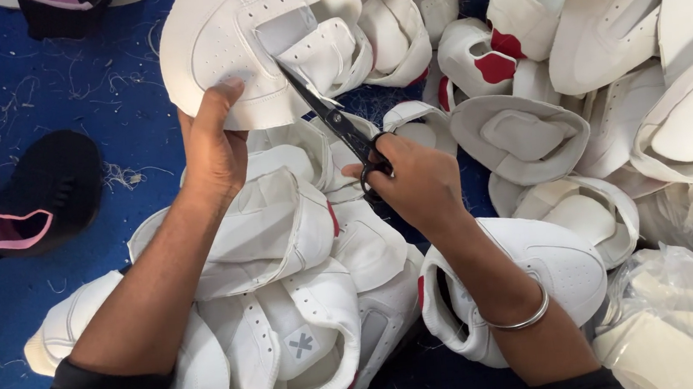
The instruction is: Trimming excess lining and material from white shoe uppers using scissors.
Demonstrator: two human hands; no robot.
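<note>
White shoe uppers heaped on blue floor | left hand grips raised upper | right hand holds black scissors, blades at upper

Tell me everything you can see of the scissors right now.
The scissors are dark, slim-bladed metal with black loop handles. The right hand holds them, fingers through the loops. They slant up and left, and the tips meet the white shoe upper that the left hand holds up by its lower edge. The blades look nearly shut. Below lies a heap of similar white uppers.
</note>
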